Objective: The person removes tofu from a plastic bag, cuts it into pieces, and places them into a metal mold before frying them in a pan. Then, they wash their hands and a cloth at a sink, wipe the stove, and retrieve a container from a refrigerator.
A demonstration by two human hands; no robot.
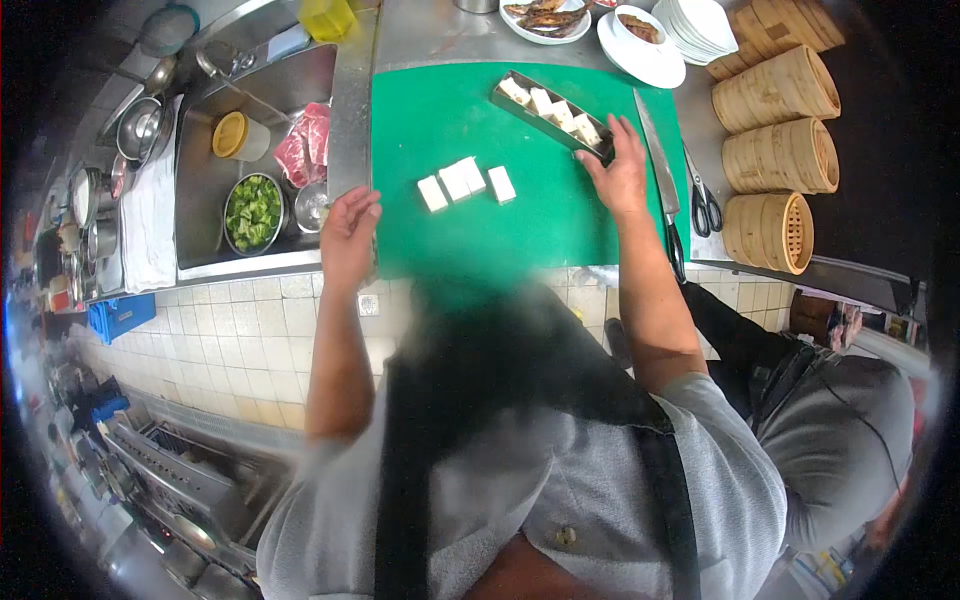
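My right hand (622, 172) grips the near end of a narrow metal tray (524, 119), thumb on one side and fingers on the other. Inside the tray sits a row of white tofu pieces (541, 101), some with brownish spots. On the green cutting board (440, 110) lie several more tofu blocks (461, 179), most close together and one set apart to the right. My left hand (350, 222) hovers by the board's left edge, fingers loosely curled and holding nothing.
A large knife (658, 160) lies along the board's right edge, with scissors (706, 205) beside it. Bamboo steamers (770, 160) line the right. In the left sink (200, 150) are a bowl of chopped greens (253, 211) and raw meat (303, 145). Another person (840, 430) is close at right.
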